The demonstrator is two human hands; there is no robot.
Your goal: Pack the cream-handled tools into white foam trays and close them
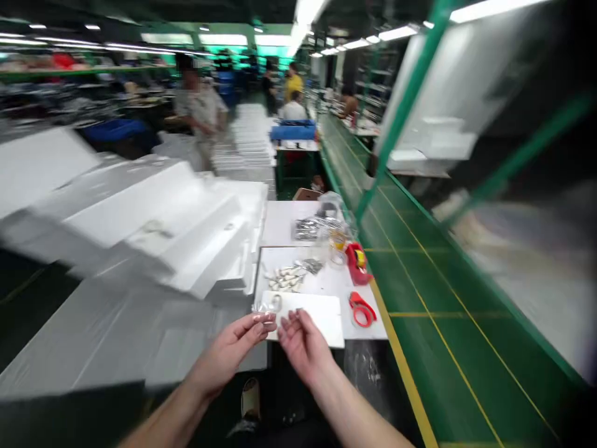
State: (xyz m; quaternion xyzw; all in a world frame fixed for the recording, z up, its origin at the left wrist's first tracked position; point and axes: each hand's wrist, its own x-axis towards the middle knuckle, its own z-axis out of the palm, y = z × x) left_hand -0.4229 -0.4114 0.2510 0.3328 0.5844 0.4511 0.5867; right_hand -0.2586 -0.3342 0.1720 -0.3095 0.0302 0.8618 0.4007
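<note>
My left hand (240, 339) is closed, thumb against fingers, on a small piece of clear plastic (265, 307) that looks like a bag; its contents are unclear. Beside it, my right hand (305, 345) has loosely curled fingers, with a gap between thumb and fingers and nothing plainly held. Both hands are over the near edge of a white flat panel (321, 311) on the table. Just beyond the panel lies a pile of small white-and-metal parts (286, 278). A red tape dispenser (362, 309) rests to the right of the panel.
Stacked white foam pieces (196, 230) crowd the left side. A second red tape dispenser (358, 264) and bagged metal parts (310, 228) are farther back on the table. A green conveyor belt (420, 280) runs along the right. A person (198, 106) stands behind the foam.
</note>
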